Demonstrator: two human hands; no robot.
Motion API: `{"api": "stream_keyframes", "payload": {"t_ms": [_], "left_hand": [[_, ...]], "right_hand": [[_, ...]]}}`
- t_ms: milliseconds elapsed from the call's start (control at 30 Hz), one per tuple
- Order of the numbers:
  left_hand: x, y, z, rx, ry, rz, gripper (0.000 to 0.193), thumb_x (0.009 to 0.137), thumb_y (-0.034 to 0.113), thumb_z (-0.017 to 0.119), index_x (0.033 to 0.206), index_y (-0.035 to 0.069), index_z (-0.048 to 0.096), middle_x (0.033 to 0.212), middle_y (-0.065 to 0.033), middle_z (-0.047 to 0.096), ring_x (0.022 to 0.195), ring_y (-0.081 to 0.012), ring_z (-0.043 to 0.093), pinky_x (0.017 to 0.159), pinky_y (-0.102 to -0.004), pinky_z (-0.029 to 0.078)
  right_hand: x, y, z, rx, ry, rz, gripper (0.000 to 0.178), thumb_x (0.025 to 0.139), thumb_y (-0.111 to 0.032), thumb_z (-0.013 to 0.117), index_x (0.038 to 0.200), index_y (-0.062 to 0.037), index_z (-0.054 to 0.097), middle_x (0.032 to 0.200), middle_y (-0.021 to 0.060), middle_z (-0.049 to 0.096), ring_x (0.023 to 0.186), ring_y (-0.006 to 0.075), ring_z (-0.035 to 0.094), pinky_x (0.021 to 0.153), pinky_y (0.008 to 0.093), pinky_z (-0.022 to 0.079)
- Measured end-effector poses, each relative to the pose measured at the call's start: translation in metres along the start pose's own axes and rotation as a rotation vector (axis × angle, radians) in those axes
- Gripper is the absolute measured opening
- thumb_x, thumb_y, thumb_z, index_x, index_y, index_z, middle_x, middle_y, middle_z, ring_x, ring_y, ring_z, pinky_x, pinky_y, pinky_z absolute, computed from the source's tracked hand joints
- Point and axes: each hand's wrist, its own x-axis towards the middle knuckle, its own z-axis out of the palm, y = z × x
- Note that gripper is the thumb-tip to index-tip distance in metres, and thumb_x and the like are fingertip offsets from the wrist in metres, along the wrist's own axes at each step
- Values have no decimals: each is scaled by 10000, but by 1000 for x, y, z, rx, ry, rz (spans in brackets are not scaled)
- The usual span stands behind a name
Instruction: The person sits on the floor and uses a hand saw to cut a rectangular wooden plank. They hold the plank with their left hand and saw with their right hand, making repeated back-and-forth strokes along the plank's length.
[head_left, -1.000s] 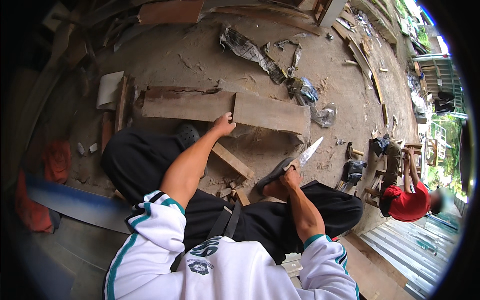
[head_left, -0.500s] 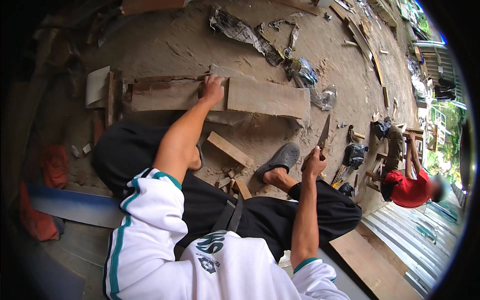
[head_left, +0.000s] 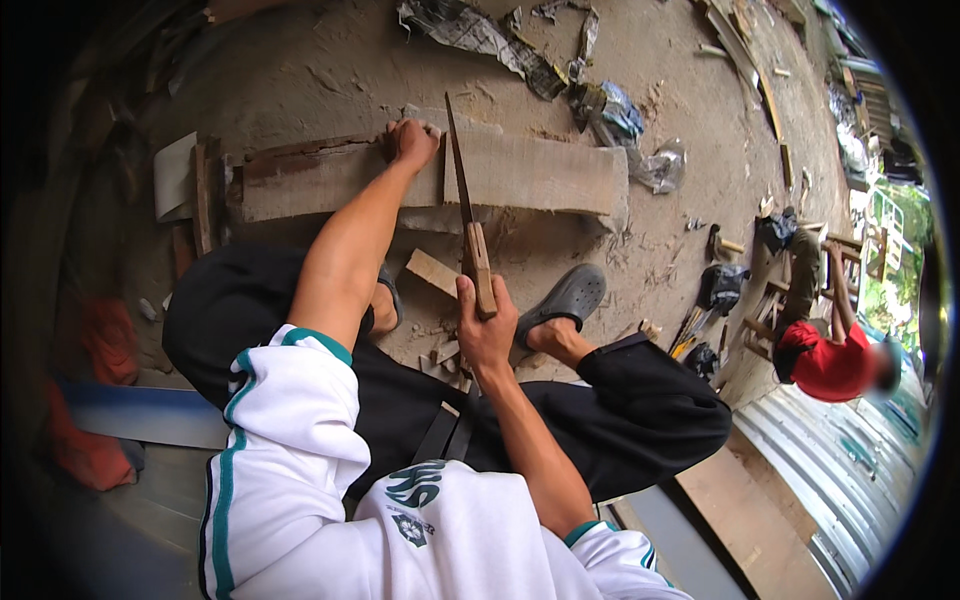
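Note:
A handsaw (head_left: 478,255) with a wooden handle is in my right hand (head_left: 487,320), its narrow dark blade pointing away from me. The blade passes over a wide wooden board (head_left: 540,175), beside a line across it; whether the teeth touch the wood I cannot tell. My left hand (head_left: 412,142) is closed on the board's far side, just left of that line, with its fingertips partly hidden. On the left, a darker, cracked timber (head_left: 320,150) runs along the board's far edge.
A wood offcut (head_left: 433,272) lies between my feet, near my grey clog (head_left: 567,305). Crumpled plastic (head_left: 610,112) litters the ground beyond the board. A black bag (head_left: 722,288) sits at right, and a person in red (head_left: 830,360) works farther off.
My right hand has brought the handsaw leftward from beside my right knee to the middle, with its blade now over the board. My left hand stays on the board.

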Motion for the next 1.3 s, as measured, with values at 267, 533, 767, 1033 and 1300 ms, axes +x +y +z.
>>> {"api": "stream_keyframes", "payload": {"t_ms": [267,533,767,1033,1300], "left_hand": [[2,14,-1,76,-13,-67,167,751,312,715,884,222,759,1085,-32,684,1124,-264,513,1036,-480,295],[10,13,0,49,-52,-101,219,739,329,737,941,254,771,1136,-24,677,1187,-285,483,1085,-519,272],[10,18,3,103,-47,-122,273,737,374,744,982,256,776,1038,-33,725,1161,-306,522,1058,-501,329],[11,16,-5,103,-58,-108,276,712,385,757,952,253,785,1079,-31,725,1134,-313,567,1042,-480,377],[43,-3,22,101,-38,-188,237,733,348,763,908,191,793,1057,-62,731,1072,-274,615,1014,-421,414]], "right_hand": [[9,7,2,-22,-20,72,313,937,-271,666,827,-7,538,595,90,501,539,142,443,503,315,379],[1,-1,9,-36,-16,44,304,915,-250,688,799,-19,527,534,109,444,475,147,397,463,318,354],[-3,2,10,-75,-32,23,282,906,-230,691,818,-18,528,590,153,539,505,261,545,487,345,412],[-20,23,10,-47,-55,99,277,899,-190,690,798,-15,502,599,174,544,495,337,545,485,373,416],[-31,27,22,-86,-43,31,219,876,-159,684,823,-12,531,630,204,569,576,395,591,527,430,442]]}}
